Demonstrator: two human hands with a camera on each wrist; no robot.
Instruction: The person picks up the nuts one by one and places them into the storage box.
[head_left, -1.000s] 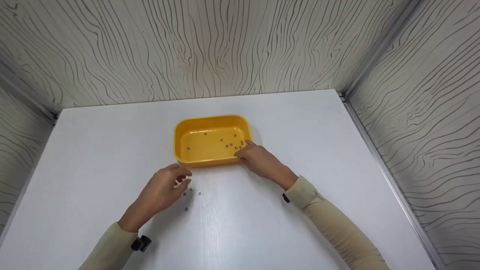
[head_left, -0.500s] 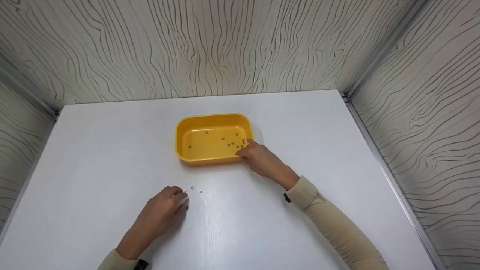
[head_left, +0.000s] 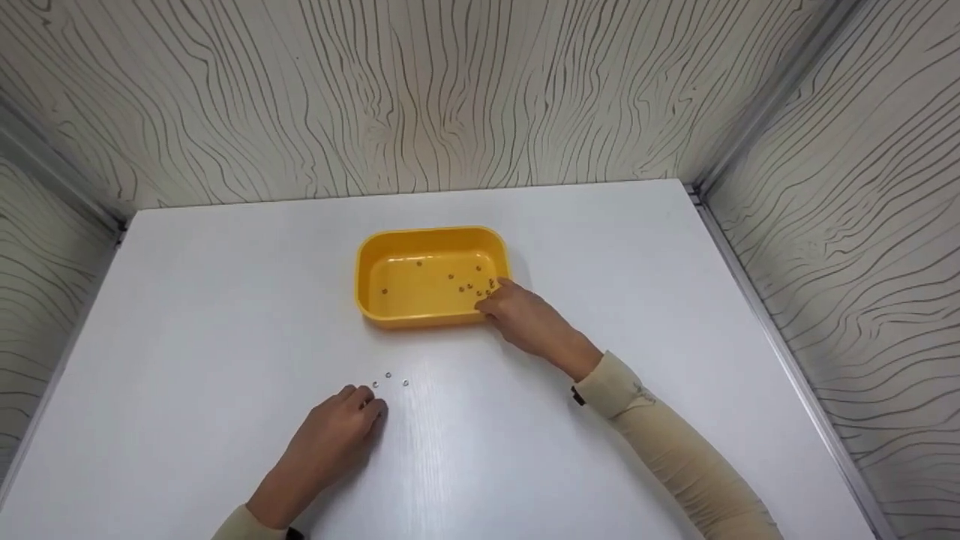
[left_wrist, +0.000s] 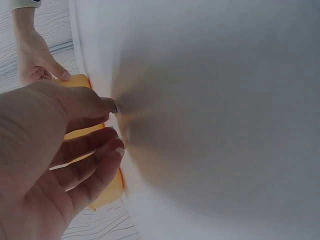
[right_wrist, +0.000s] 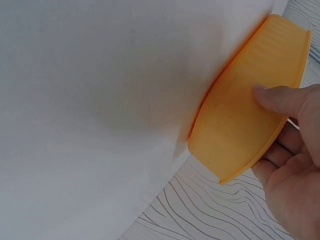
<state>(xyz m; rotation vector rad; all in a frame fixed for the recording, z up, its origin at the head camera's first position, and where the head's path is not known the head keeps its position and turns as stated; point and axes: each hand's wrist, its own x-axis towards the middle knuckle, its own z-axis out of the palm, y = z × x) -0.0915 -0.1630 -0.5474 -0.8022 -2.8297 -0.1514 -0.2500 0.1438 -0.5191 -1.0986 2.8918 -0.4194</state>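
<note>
A yellow plastic tray (head_left: 405,321) stands on the white table with several small metal nuts (head_left: 451,277) scattered on its floor. My right hand (head_left: 529,319) grips its near right corner; the right wrist view has the thumb on the outer wall and the fingers over the rim. Nearer to me, my left hand (head_left: 334,435) is down at the table with curled fingers. In the left wrist view a small shiny nut (left_wrist: 116,107) shows at the thumb tip, by the index finger. Just beyond that hand lie three loose nuts (head_left: 388,375).
The white table (head_left: 600,247) runs back to a wood-grain patterned wall (head_left: 450,97). Similar panels rise at the left and right, with metal profiles (head_left: 780,322) along the table's sides.
My left hand has drawn back from the tray's front side toward me, down to the nearest loose nut, which it now covers. The right hand keeps its grip on the tray.
</note>
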